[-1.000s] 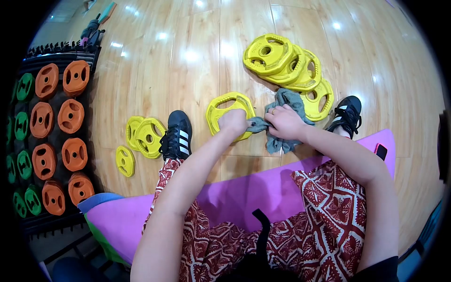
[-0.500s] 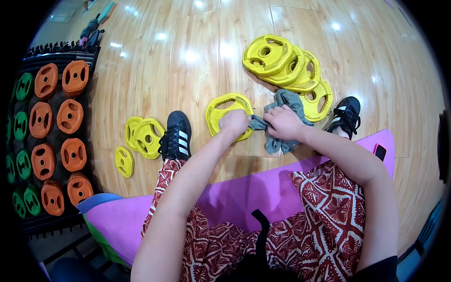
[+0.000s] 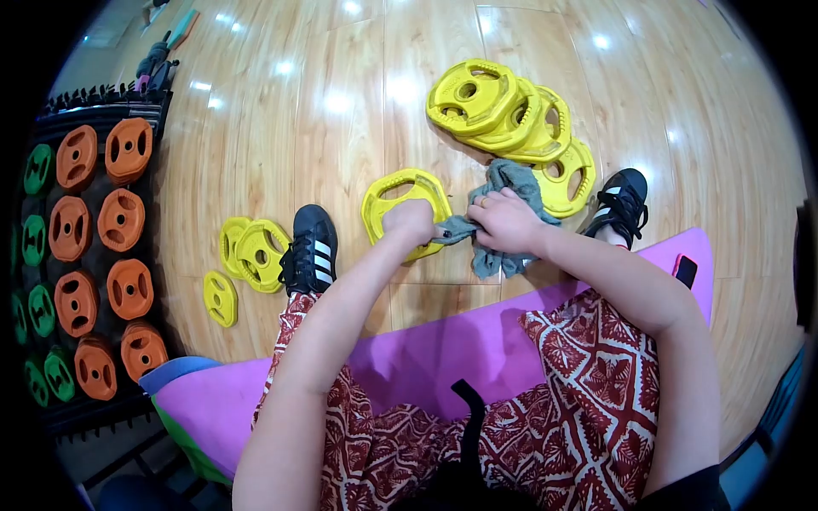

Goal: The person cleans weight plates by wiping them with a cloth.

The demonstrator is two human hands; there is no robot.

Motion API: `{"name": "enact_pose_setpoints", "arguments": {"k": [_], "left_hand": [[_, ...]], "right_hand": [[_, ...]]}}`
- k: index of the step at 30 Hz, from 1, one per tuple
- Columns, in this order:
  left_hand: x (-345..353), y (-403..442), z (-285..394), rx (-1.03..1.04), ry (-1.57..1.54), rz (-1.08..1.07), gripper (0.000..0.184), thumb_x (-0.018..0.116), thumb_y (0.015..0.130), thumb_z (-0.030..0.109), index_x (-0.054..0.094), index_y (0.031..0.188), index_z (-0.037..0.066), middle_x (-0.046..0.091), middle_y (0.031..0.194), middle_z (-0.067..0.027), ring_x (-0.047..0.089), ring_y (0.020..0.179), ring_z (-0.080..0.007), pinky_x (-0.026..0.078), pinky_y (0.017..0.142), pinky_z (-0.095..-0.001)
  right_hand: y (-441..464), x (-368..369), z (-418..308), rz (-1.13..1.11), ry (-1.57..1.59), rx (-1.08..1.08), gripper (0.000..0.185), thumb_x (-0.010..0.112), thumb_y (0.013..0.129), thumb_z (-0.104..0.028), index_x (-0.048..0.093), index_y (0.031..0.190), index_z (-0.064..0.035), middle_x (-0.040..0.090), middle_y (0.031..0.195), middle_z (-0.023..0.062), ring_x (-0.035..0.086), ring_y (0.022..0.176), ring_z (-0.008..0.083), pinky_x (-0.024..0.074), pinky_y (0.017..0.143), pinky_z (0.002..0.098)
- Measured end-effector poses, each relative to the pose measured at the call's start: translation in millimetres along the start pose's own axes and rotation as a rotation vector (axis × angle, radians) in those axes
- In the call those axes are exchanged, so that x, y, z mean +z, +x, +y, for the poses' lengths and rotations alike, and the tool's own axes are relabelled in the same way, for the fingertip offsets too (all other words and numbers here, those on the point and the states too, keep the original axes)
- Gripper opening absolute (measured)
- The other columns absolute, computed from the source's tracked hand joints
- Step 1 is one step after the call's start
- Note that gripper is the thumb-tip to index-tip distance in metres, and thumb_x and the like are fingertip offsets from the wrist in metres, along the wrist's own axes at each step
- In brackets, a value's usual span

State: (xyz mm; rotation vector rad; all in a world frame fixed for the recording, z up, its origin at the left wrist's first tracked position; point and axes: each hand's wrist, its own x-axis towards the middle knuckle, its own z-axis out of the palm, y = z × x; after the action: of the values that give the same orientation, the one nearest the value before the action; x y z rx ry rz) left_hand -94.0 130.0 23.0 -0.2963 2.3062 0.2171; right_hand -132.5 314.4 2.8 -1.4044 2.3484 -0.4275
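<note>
A yellow weight plate (image 3: 381,189) lies on the wooden floor between my feet. My left hand (image 3: 411,223) is closed over the plate's middle and lower right, hiding part of it. From its fingers a twisted strip of grey cloth (image 3: 514,176) stretches across to my right hand (image 3: 509,221). That hand, a ring on one finger, is closed on the cloth. The bulk of the cloth hangs bunched above and below my right hand, beside the plate.
Overlapping yellow plates (image 3: 471,95) lie beyond the cloth. Smaller yellow plates (image 3: 262,255) rest left of my left shoe (image 3: 313,247). Orange plates (image 3: 129,152) and green plates fill a rack at far left. A purple mat (image 3: 409,358) lies under me, with a phone (image 3: 685,270) on its right end.
The whole view has shifted slightly, so most things sit a little further left. Both hands keep their hold on the cloth, and the plate stays under my left hand.
</note>
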Motion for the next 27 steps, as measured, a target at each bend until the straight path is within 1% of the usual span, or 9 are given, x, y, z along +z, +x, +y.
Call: {"name": "enact_pose_setpoints", "arguments": {"k": [4, 6, 8, 10, 12, 17, 20, 22, 27], "left_hand": [[0.5, 4.8, -4.6, -0.012, -0.144, -0.087, 0.040, 0.067, 0.069, 0.044, 0.064, 0.071, 0.004, 0.063, 0.073, -0.0114, 0.062, 0.069, -0.0268, 0.047, 0.061, -0.0388], [-0.5, 4.9, 0.6, -0.092, -0.122, 0.274, 0.044, 0.067, 0.070, 0.043, 0.064, 0.085, 0.002, 0.063, 0.086, -0.0148, 0.062, 0.080, -0.0278, 0.048, 0.068, -0.0390], [-6.0, 15.7, -1.8, -0.090, -0.135, 0.239, 0.048, 0.066, 0.070, 0.046, 0.063, 0.087, 0.001, 0.063, 0.087, -0.0150, 0.062, 0.081, -0.0282, 0.048, 0.068, -0.0394], [-7.0, 21.3, -7.6, -0.073, -0.153, 0.090, 0.048, 0.066, 0.070, 0.047, 0.064, 0.087, 0.002, 0.063, 0.087, -0.0149, 0.062, 0.081, -0.0282, 0.048, 0.069, -0.0387], [-6.7, 18.4, -6.9, -0.083, -0.166, 0.101, 0.046, 0.068, 0.068, 0.045, 0.064, 0.086, 0.002, 0.064, 0.087, -0.0140, 0.062, 0.081, -0.0276, 0.048, 0.069, -0.0376], [-7.2, -7.3, 0.3, -0.054, 0.051, -0.017, 0.035, 0.071, 0.067, 0.035, 0.065, 0.083, 0.004, 0.064, 0.084, -0.0122, 0.062, 0.080, -0.0254, 0.049, 0.067, -0.0361], [11.4, -13.3, 0.7, -0.022, 0.098, 0.019, 0.038, 0.071, 0.066, 0.038, 0.065, 0.082, 0.004, 0.064, 0.088, -0.0128, 0.062, 0.081, -0.0266, 0.048, 0.069, -0.0366], [14.5, -19.2, 1.6, -0.018, 0.090, 0.062, 0.043, 0.071, 0.066, 0.041, 0.064, 0.088, 0.005, 0.063, 0.091, -0.0133, 0.061, 0.085, -0.0269, 0.049, 0.069, -0.0374], [16.9, -19.2, -2.1, -0.025, 0.047, 0.137, 0.042, 0.071, 0.064, 0.044, 0.065, 0.082, 0.006, 0.063, 0.084, -0.0124, 0.062, 0.079, -0.0276, 0.048, 0.066, -0.0387]], "right_hand": [[1.0, 2.2, -0.8, -0.003, -0.005, 0.008, 0.022, 0.054, 0.071, -0.021, 0.055, 0.088, -0.0074, 0.055, 0.088, 0.0093, 0.052, 0.089, 0.0251, 0.0365, 0.080, 0.0378], [2.2, 4.1, -0.6, 0.042, 0.015, 0.035, 0.022, 0.053, 0.072, -0.022, 0.055, 0.088, -0.0069, 0.055, 0.088, 0.0097, 0.052, 0.089, 0.0255, 0.0365, 0.080, 0.0383], [4.5, 2.1, 1.8, 0.028, 0.006, 0.038, 0.022, 0.053, 0.072, -0.022, 0.055, 0.088, -0.0066, 0.055, 0.088, 0.0098, 0.052, 0.089, 0.0257, 0.0366, 0.080, 0.0384], [2.4, 1.9, 0.6, 0.004, 0.005, 0.038, 0.023, 0.053, 0.072, -0.022, 0.055, 0.088, -0.0064, 0.055, 0.089, 0.0100, 0.052, 0.090, 0.0258, 0.0367, 0.080, 0.0386], [2.1, 1.5, 0.5, 0.018, 0.032, 0.029, 0.023, 0.054, 0.071, -0.022, 0.055, 0.088, -0.0064, 0.056, 0.088, 0.0099, 0.052, 0.089, 0.0256, 0.0369, 0.080, 0.0385], [1.3, 3.4, 1.5, 0.015, 0.006, -0.005, 0.023, 0.054, 0.071, -0.022, 0.055, 0.088, -0.0070, 0.055, 0.086, 0.0096, 0.052, 0.088, 0.0256, 0.0371, 0.079, 0.0382], [-0.2, 0.3, 0.0, 0.001, -0.005, -0.005, 0.023, 0.055, 0.070, -0.022, 0.055, 0.088, -0.0074, 0.055, 0.086, 0.0093, 0.052, 0.088, 0.0254, 0.0370, 0.078, 0.0379], [0.0, -0.3, -1.2, -0.002, -0.014, -0.015, 0.023, 0.055, 0.070, -0.022, 0.055, 0.088, -0.0076, 0.055, 0.086, 0.0091, 0.052, 0.088, 0.0253, 0.0369, 0.078, 0.0378], [-0.8, -0.8, -1.6, -0.004, -0.013, -0.006, 0.026, 0.058, 0.069, -0.023, 0.056, 0.090, -0.0082, 0.052, 0.087, 0.0076, 0.050, 0.088, 0.0236, 0.0353, 0.079, 0.0359]]}}
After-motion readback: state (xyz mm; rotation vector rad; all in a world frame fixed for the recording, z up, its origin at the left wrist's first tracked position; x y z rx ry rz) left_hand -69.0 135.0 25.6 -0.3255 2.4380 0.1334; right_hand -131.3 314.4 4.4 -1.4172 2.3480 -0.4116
